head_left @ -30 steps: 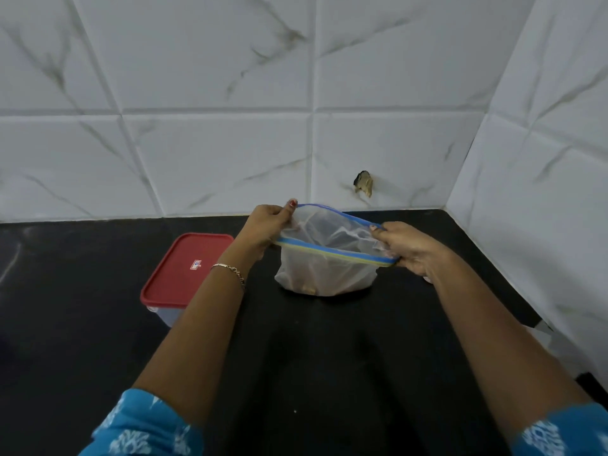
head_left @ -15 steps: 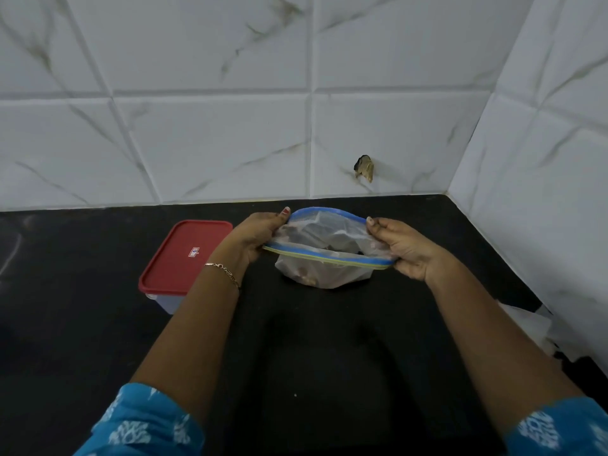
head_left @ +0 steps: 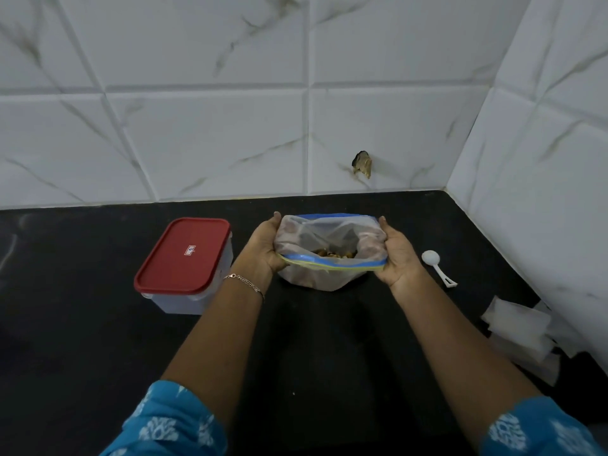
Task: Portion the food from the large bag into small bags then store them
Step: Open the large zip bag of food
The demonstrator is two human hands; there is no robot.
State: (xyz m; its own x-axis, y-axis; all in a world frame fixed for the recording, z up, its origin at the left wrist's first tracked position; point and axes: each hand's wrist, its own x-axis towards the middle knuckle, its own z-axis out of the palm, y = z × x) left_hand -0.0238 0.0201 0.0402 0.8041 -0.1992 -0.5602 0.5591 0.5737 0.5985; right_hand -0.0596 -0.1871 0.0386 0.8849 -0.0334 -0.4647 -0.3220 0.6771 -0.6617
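White marble-patterned wall tiles meet a black counter (head_left: 82, 340) in a corner. Near that corner stands the clear zip-top plastic bag (head_left: 325, 279) with a blue-and-yellow seal strip, its bottom resting on the counter. The left hand (head_left: 263, 250) and right hand (head_left: 399, 258) each grip one end of the mouth, fingers curled over the rim, pulling it wide — brownish pieces of food (head_left: 335, 254) show at the bottom. To do this step well, I would settle or fold the rim so the mouth stands open unaided, which frees a hand for scooping. The small white plastic measuring spoon (head_left: 431, 258) lies just beside the right hand, and the pale flat small bags (head_left: 516, 324) lie farther right by the wall. A rectangular red-lidded clear plastic container (head_left: 184, 258) sits to the left, lid on — likely where the portions get stored.
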